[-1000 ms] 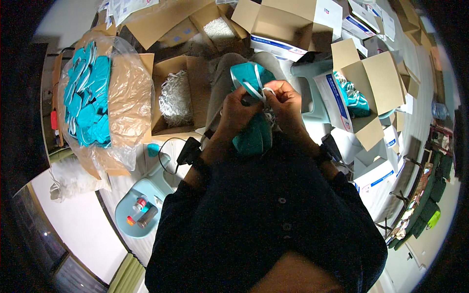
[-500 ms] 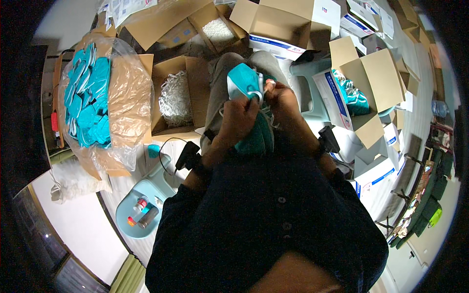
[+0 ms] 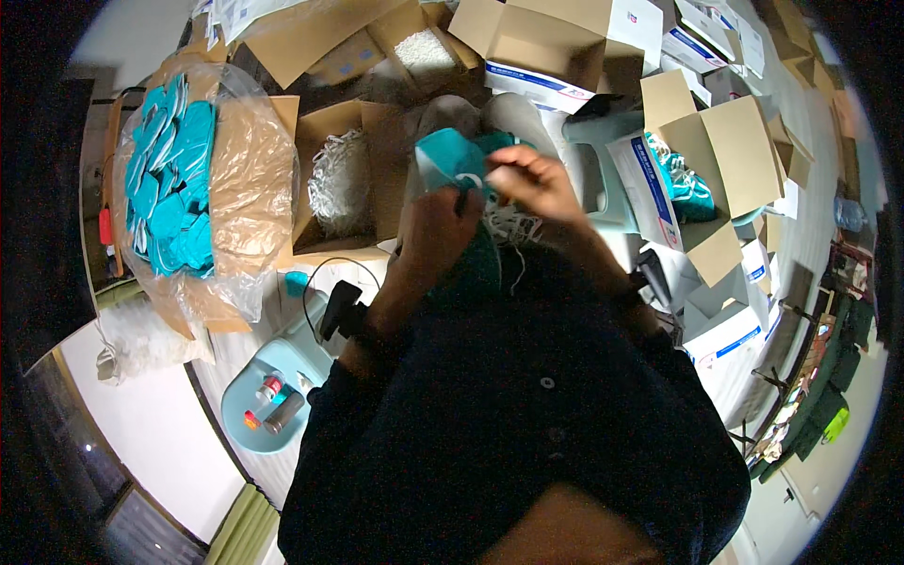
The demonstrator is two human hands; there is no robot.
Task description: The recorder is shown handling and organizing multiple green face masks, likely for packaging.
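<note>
In my lap, my left hand (image 3: 441,224) grips a teal face mask (image 3: 450,155) with a white rim, its fingers closed at the mask's lower edge. A white strap loop shows just above these fingers. My right hand (image 3: 539,186) is a little to the right of the mask, its fingers bent and smeared by motion; whether they pinch anything cannot be seen. Below it hangs a bunch of white straps (image 3: 511,224). More teal masks (image 3: 471,268) lie on my lap under my hands, partly hidden by my left forearm.
At left, a plastic-lined box (image 3: 250,198) holds many teal masks. Beside it stands a carton with white straps (image 3: 339,184). An open carton (image 3: 734,141) at right contains strapped masks. A light-blue stool (image 3: 247,405) carries bottles. Another open carton (image 3: 546,52) stands ahead.
My right hand has moved away from the strap beside the mask, slightly up and right. My left hand and the mask have shifted a little left, and the white straps on my lap are now uncovered.
</note>
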